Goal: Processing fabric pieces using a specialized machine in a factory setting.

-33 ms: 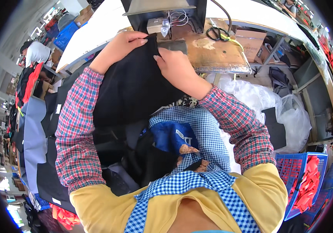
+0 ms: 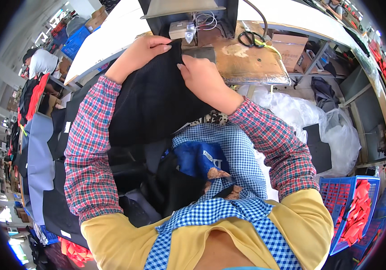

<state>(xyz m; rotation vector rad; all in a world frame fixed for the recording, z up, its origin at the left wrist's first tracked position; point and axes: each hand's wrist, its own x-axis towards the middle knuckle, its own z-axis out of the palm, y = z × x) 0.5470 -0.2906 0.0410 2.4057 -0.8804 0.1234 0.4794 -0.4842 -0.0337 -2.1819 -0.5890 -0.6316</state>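
Note:
A large piece of black fabric (image 2: 152, 101) hangs from the table's edge down over my lap. My left hand (image 2: 141, 55) pinches its upper edge from the left, thumb and fingertips together. On the right, my right hand (image 2: 207, 82) is closed on the fabric's side edge, the thumb on top and the curled fingers partly hidden. Both hands are just in front of a dark sewing machine (image 2: 230, 18) with a clear plastic part (image 2: 190, 33) and pale threads. The fabric's top corner lies close to a metal plate (image 2: 202, 53); the needle area cannot be made out.
Black-handled scissors (image 2: 250, 39) lie on the worn wooden tabletop (image 2: 242, 63), right of the machine. Clear plastic bags (image 2: 332, 135) sit on the floor at right, near a blue crate (image 2: 337, 182) of red pieces (image 2: 357, 216). More dark fabric (image 2: 60, 207) is stacked at left.

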